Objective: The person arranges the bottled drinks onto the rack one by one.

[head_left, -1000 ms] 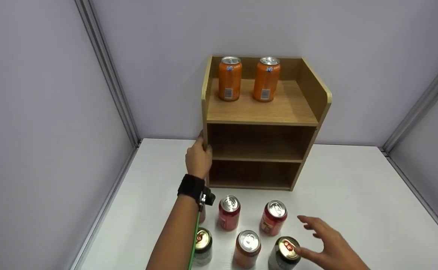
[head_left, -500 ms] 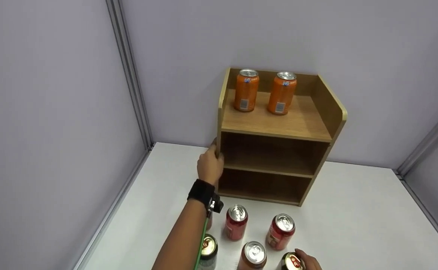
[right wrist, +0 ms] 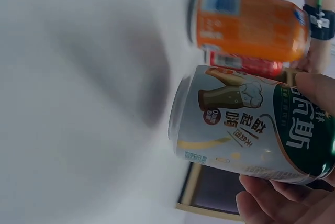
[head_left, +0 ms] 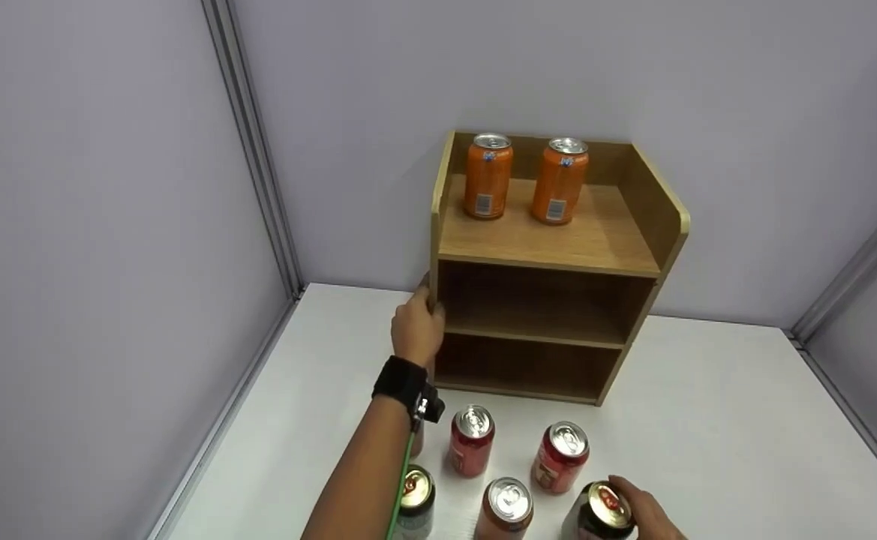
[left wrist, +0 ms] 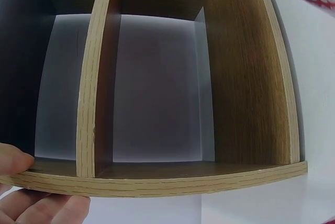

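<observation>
My left hand (head_left: 417,330) grips the left side panel of a small wooden shelf (head_left: 551,247). In the left wrist view, the thumb (left wrist: 14,160) lies on the inner side of the panel and the fingers lie outside. My right hand (head_left: 648,514) holds a green-and-white drink can (head_left: 603,517) near its top. The right wrist view shows the can's base raised off the white table, with a shadow beside it. Two orange cans, one on the left (head_left: 488,180) and one on the right (head_left: 560,184), stand upright on the top shelf.
Two red cans (head_left: 472,442) (head_left: 560,457) stand before the shelf, with an orange can (head_left: 506,510) nearer. Another green-topped can (head_left: 415,502) and a partly hidden can (head_left: 418,439) are beside my left forearm. Grey walls (head_left: 108,262) enclose the white table (head_left: 731,420).
My right hand has closed from a spread pose beside the green-and-white can to a grip around it, and the can has risen. My left hand keeps its hold while the head view shifts slightly.
</observation>
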Demonstrator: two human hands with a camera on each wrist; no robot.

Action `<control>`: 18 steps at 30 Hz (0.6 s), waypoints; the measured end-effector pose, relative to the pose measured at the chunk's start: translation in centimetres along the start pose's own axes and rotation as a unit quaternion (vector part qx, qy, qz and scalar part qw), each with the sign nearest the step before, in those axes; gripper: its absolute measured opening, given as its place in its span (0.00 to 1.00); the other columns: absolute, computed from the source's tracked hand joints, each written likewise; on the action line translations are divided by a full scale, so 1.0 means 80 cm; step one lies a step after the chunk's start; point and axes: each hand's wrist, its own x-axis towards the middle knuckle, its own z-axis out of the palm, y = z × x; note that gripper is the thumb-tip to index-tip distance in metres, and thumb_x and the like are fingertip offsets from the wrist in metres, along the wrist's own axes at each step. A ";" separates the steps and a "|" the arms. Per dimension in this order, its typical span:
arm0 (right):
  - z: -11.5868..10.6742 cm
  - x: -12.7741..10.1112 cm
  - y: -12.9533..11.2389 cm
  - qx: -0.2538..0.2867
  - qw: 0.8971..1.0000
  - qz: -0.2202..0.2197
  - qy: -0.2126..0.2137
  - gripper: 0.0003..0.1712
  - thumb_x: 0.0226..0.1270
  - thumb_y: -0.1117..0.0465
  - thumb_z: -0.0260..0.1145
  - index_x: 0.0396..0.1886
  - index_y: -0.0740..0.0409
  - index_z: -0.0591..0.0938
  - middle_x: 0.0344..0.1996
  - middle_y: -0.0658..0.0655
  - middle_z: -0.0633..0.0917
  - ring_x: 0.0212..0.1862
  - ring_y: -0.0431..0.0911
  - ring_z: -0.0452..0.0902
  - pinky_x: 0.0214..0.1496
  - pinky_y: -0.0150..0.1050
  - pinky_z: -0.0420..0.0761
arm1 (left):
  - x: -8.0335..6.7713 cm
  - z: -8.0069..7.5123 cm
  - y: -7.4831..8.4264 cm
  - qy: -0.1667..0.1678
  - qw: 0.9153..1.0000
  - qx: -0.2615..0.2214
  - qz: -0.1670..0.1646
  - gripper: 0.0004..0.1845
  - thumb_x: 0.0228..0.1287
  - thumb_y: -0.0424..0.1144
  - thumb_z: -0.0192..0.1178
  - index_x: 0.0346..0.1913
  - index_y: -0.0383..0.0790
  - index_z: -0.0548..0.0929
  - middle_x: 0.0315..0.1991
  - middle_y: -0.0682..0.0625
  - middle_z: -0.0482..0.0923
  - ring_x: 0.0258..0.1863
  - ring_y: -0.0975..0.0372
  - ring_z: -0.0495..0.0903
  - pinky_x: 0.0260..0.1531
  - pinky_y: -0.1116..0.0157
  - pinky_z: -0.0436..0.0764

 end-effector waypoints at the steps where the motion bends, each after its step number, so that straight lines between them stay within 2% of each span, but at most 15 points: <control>1: -0.008 0.007 -0.007 -0.012 1.000 0.010 0.015 0.47 0.30 0.53 0.86 0.55 0.65 0.77 0.40 0.56 0.82 0.40 0.41 0.78 0.36 0.39 0.79 | 0.000 0.000 0.000 0.002 1.000 -0.001 0.000 0.04 0.65 0.35 0.61 0.38 0.38 0.79 0.30 0.45 0.83 0.28 0.53 0.82 0.26 0.54 0.77; 3: -0.023 0.021 -0.022 -0.036 0.997 0.031 0.055 0.49 0.27 0.52 0.88 0.56 0.61 0.79 0.40 0.53 0.83 0.38 0.43 0.80 0.35 0.38 0.79 | 0.001 0.000 0.001 0.003 1.000 -0.003 -0.002 0.04 0.65 0.35 0.61 0.39 0.38 0.79 0.31 0.44 0.83 0.28 0.53 0.82 0.27 0.54 0.77; 5: -0.043 0.041 -0.027 -0.031 0.996 0.016 0.078 0.49 0.27 0.55 0.88 0.56 0.61 0.79 0.41 0.52 0.84 0.38 0.44 0.79 0.36 0.35 0.78 | 0.001 0.000 0.001 0.001 1.000 -0.004 -0.005 0.04 0.65 0.35 0.61 0.40 0.38 0.79 0.31 0.44 0.83 0.27 0.53 0.82 0.26 0.54 0.77; 8: -0.077 0.072 -0.036 -0.018 0.996 0.012 0.081 0.48 0.31 0.58 0.87 0.60 0.59 0.78 0.44 0.52 0.83 0.38 0.42 0.77 0.39 0.28 0.73 | 0.001 -0.001 0.003 -0.004 1.000 -0.005 -0.013 0.04 0.65 0.35 0.61 0.40 0.38 0.80 0.32 0.45 0.84 0.27 0.55 0.81 0.26 0.55 0.77; 13: -0.132 0.127 -0.052 -0.002 0.997 0.008 0.077 0.47 0.40 0.58 0.84 0.64 0.56 0.75 0.49 0.54 0.82 0.43 0.44 0.75 0.44 0.29 0.69 | 0.001 -0.001 0.003 -0.005 1.000 -0.002 -0.013 0.05 0.65 0.35 0.61 0.41 0.38 0.80 0.33 0.45 0.84 0.28 0.54 0.83 0.27 0.55 0.78; 18: -0.173 0.176 -0.068 0.030 0.997 -0.009 0.076 0.46 0.45 0.58 0.82 0.66 0.55 0.73 0.51 0.57 0.81 0.45 0.48 0.77 0.47 0.23 0.66 | -0.001 -0.002 0.003 -0.001 1.000 0.001 -0.013 0.07 0.65 0.35 0.62 0.43 0.37 0.80 0.35 0.43 0.84 0.31 0.51 0.84 0.29 0.53 0.78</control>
